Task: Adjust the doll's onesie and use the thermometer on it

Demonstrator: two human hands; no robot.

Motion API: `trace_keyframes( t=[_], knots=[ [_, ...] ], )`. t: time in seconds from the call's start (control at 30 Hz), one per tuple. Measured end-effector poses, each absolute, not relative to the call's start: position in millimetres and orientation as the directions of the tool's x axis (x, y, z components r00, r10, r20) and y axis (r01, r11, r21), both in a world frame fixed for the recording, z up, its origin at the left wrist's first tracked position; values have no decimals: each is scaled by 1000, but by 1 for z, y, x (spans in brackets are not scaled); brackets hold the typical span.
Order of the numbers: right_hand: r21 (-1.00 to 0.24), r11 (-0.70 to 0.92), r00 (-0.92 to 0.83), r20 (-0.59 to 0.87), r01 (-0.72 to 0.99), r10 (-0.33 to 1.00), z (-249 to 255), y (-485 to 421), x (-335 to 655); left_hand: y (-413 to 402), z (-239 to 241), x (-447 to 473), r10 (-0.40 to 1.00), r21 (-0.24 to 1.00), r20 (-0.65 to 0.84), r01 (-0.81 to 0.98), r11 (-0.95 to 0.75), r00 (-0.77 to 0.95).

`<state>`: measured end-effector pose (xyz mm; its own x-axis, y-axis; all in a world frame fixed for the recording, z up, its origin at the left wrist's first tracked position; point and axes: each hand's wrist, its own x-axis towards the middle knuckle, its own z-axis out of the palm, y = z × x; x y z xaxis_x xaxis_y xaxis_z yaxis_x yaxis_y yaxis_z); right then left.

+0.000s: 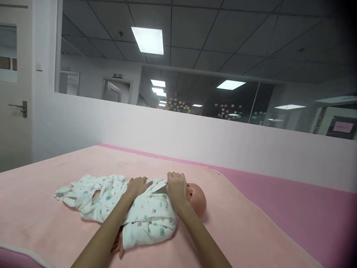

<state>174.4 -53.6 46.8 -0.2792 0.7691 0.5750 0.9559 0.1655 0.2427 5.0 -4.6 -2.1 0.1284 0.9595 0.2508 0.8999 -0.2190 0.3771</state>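
Note:
A baby doll [198, 199] lies on its back on a pink blanket [69, 230], head to the right. It wears a white printed romper [145, 216]. My left hand [137, 186] rests flat on the doll's belly, fingers stretched out over the cloth. My right hand [177, 186] is closed on the romper's collar edge at the doll's chest, just beside the chin. The doll's bare hand [118, 245] sticks out of a sleeve near my left forearm.
The pink blanket lies over a darker pink mattress [301, 219] that runs to the right. A low white partition wall [195, 137] stands behind it, with glass above. A white door [13, 96] with a handle is at far left.

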Motion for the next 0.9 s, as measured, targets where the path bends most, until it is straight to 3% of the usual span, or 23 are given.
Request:
trace_keyframes(
  t=[0.23,0.37,0.5,0.67,0.8,0.9],
  knots=[
    [150,116,-181,565,982,805,34,-51,165,0,-5,4,956,361,265,907,-218,124],
    [243,143,-263,583,959,769,23,-50,162,0,-4,5,961,358,249,910,-207,120],
    [367,30,-254,579,930,775,25,-48,160,-3,-1,5,962,376,245,903,-206,118],
    [400,20,-271,584,916,765,27,-50,164,-5,0,5,962,385,247,899,-209,118],
    [292,109,-281,652,950,704,35,-68,172,-4,-1,5,961,395,253,895,-206,110],
    [25,269,-203,722,963,661,45,-87,185,-3,-1,5,960,406,256,889,-209,109]
  ],
)
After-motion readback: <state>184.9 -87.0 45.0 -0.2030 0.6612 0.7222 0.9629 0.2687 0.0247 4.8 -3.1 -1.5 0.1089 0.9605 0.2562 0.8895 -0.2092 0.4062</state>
